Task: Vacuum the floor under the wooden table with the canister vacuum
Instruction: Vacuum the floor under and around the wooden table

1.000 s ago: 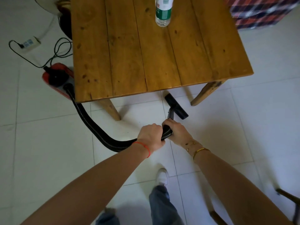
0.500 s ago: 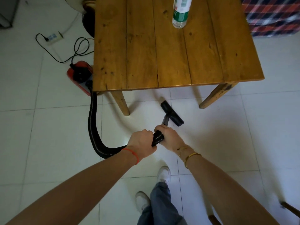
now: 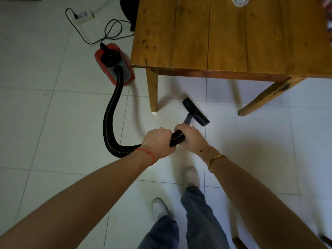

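Note:
A red canister vacuum [image 3: 115, 63] sits on the white tiles left of the wooden table [image 3: 228, 36]. Its black ribbed hose [image 3: 111, 123] curves down and right into my hands. My left hand [image 3: 158, 142] grips the hose, and my right hand [image 3: 190, 139] grips it just ahead, at the wand end. The black floor nozzle [image 3: 195, 112] rests on the tiles in front of the table's near edge, between the two front legs.
A black cord [image 3: 107, 31] runs from the canister to a white power strip [image 3: 84, 15] at the back left. A plastic bottle [image 3: 239, 0] stands on the tabletop. My white shoes [image 3: 191, 177] stand behind the nozzle. A chair leg [image 3: 239, 242] shows at the bottom right.
The view has shifted so the table and canister sit further right and closer. The nozzle has come back from under the table's edge onto the open tiles. Both hands keep their grip.

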Action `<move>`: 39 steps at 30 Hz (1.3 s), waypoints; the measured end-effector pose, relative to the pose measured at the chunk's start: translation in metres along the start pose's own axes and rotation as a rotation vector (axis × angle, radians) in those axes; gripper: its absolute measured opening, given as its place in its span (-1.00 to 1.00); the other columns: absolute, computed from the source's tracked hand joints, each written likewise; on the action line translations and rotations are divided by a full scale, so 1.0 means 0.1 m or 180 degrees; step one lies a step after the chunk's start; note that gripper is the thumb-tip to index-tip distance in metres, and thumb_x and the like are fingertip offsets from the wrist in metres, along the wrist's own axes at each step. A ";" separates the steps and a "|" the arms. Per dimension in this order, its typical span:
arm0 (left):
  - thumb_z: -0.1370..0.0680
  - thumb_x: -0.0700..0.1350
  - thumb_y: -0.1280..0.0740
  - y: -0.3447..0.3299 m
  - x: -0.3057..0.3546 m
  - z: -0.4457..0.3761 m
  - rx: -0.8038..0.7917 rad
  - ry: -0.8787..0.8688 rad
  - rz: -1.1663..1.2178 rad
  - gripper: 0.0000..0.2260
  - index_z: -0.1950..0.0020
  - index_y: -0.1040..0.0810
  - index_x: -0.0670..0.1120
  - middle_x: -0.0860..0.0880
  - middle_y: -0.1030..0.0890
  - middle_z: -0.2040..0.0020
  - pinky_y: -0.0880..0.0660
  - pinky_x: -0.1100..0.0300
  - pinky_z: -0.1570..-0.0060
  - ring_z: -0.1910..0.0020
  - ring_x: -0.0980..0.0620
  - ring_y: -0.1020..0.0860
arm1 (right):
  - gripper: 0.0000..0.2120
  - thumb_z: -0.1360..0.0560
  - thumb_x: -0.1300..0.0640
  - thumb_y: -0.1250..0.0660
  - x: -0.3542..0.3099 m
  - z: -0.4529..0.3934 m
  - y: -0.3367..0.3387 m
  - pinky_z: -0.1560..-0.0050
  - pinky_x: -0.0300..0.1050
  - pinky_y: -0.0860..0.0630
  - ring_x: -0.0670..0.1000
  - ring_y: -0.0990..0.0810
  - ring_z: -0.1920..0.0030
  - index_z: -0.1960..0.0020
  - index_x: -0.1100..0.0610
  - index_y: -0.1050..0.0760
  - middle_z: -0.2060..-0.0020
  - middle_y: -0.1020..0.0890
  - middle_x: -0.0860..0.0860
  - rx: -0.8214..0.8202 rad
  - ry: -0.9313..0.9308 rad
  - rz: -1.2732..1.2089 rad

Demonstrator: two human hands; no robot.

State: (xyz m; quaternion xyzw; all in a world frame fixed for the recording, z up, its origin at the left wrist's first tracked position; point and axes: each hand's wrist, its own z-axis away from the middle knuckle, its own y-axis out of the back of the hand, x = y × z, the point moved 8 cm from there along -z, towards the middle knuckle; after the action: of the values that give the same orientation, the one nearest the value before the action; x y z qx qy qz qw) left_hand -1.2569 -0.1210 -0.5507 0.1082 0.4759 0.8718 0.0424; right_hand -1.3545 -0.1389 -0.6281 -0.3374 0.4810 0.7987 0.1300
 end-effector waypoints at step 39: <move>-0.50 -0.05 -0.28 -1.14 0.11 -1.59 0.1415 -0.0384 -0.0265 -0.89 0.15 -0.44 -0.07 0.02 -0.38 0.38 -0.45 0.20 0.36 0.36 -0.02 -0.49 | -0.75 -0.36 0.23 -0.45 1.49 -1.10 -0.36 0.05 -0.05 -0.53 0.09 -0.57 0.10 0.01 0.13 -0.49 0.06 -0.59 0.07 0.1216 0.0609 0.0955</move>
State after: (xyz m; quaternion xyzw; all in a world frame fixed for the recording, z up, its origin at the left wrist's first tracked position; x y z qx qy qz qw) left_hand -1.3070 -0.1874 -0.7284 0.1471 0.6568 0.7350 0.0817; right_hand -1.4002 -0.2324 -0.7852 -0.3057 0.6779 0.6681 0.0254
